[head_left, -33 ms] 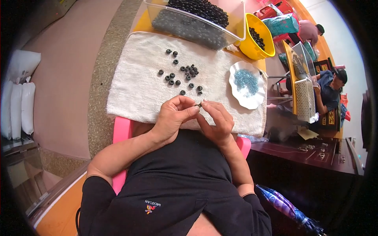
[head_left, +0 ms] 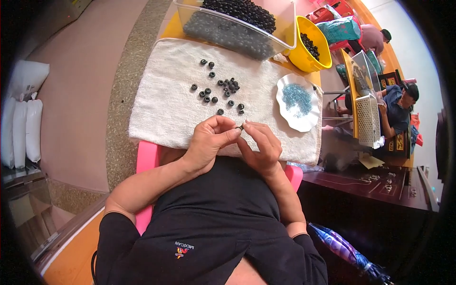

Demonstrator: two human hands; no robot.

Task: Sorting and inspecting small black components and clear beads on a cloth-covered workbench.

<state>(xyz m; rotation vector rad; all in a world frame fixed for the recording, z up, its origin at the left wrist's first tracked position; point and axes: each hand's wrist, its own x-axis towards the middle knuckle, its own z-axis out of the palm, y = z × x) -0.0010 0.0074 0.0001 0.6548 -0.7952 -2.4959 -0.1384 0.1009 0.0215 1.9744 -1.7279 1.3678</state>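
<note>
My left hand (head_left: 209,138) and my right hand (head_left: 262,145) meet at the near edge of a white towel (head_left: 164,95). Their fingertips pinch a small dark bead-like piece (head_left: 241,127) between them; the fingers partly cover it, so its exact kind is unclear. Just beyond my left hand lies a black bead (head_left: 220,112) with a hole through it. Several more like it are scattered over the towel, with a tight cluster of smaller ones (head_left: 232,86). To the right of my hands, a white scalloped plate (head_left: 309,122) holds tiny blue beads (head_left: 296,99).
A clear plastic bin (head_left: 285,28) full of black beads stands at the far side, beside a yellow bucket (head_left: 327,54) with more inside. A co-worker (head_left: 401,102) sits at another table on the right. A folded umbrella (head_left: 346,249) lies at lower right; white sacks (head_left: 33,130) stand at left.
</note>
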